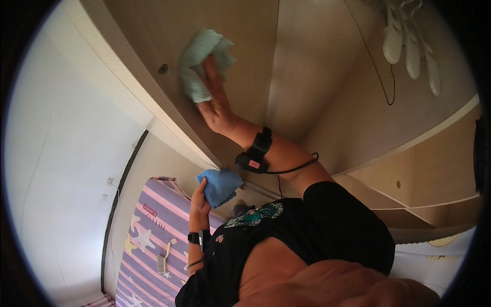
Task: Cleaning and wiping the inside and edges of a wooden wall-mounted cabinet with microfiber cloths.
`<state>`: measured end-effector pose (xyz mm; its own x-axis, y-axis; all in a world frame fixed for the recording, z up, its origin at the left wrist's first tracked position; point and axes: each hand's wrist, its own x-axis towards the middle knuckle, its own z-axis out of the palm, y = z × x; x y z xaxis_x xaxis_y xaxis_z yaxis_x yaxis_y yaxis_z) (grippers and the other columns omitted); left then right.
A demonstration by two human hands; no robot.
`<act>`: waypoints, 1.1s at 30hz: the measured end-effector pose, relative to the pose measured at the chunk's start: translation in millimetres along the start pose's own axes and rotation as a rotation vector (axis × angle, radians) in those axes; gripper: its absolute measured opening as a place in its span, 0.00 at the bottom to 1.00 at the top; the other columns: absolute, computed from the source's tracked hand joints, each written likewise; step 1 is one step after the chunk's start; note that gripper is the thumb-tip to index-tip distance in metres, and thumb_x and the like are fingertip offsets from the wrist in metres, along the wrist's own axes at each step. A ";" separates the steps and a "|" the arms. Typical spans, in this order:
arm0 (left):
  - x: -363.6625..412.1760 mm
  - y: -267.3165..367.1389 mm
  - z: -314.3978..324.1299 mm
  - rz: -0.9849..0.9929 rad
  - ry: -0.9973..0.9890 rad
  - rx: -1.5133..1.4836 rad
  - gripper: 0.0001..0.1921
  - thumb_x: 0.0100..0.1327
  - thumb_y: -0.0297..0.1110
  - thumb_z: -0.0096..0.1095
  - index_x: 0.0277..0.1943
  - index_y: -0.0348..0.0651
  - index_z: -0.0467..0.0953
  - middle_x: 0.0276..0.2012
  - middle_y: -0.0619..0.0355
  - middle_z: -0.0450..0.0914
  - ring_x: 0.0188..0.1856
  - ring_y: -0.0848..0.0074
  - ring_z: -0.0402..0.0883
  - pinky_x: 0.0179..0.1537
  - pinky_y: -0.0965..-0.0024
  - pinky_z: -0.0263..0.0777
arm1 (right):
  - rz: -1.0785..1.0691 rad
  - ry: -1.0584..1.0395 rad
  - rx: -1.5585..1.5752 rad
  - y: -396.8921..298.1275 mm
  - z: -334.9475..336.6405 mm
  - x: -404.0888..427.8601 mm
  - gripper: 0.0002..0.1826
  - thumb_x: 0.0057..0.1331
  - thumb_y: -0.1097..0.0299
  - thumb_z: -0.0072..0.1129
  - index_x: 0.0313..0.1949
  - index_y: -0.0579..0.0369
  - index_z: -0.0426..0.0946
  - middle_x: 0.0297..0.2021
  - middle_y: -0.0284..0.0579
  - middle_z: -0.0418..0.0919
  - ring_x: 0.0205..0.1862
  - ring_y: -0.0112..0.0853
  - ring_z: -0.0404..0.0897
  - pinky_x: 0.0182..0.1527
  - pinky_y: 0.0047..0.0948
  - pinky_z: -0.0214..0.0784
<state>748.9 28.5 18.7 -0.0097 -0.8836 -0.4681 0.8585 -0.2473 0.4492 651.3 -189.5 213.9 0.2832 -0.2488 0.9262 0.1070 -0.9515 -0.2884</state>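
My right hand reaches into a wooden wardrobe and holds a pale green cloth against the wooden panel. The cloth is slightly blurred and covers part of my fingers. Close to the panel's edge is a round dark fitting. Lower down, in front of my body, my left hand grips a folded blue cloth near the lower end of the wardrobe's edge. The thumb lies over this cloth; the other fingers are mostly hidden.
White hangers and a thin wire hanger hang at upper right. Wooden shelf compartments lie at the right. A brush rests on a striped bed at lower left, beside a white wall.
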 end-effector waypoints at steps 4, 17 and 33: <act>8.6 1.6 -1.0 -0.043 -0.006 0.053 0.26 0.66 0.42 0.47 0.59 0.31 0.59 0.55 0.44 0.68 0.56 0.56 0.69 0.58 0.54 0.61 | 0.417 0.410 0.097 43.9 5.3 -68.8 0.32 0.65 0.62 0.41 0.67 0.53 0.43 0.67 0.52 0.43 0.68 0.41 0.43 0.66 0.42 0.36; 26.3 38.8 -22.8 -0.144 -0.061 0.259 0.26 0.65 0.42 0.50 0.58 0.31 0.59 0.55 0.43 0.68 0.57 0.55 0.68 0.58 0.53 0.61 | 0.902 0.686 0.718 -9.6 -71.7 -64.8 0.30 0.69 0.51 0.38 0.61 0.61 0.55 0.61 0.43 0.59 0.61 0.31 0.57 0.63 0.27 0.44; 50.8 40.1 -18.7 -0.338 -0.155 0.338 0.27 0.65 0.43 0.48 0.60 0.31 0.57 0.56 0.41 0.66 0.56 0.53 0.68 0.57 0.50 0.62 | 1.261 0.684 1.028 27.6 -45.0 -234.4 0.31 0.68 0.48 0.39 0.63 0.57 0.54 0.62 0.44 0.58 0.61 0.33 0.58 0.63 0.34 0.47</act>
<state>792.4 -18.9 -1.4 -0.3569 -0.7741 -0.5229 0.5805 -0.6224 0.5251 544.9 -165.6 -0.2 0.2742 -0.9552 -0.1117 0.7358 0.2831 -0.6152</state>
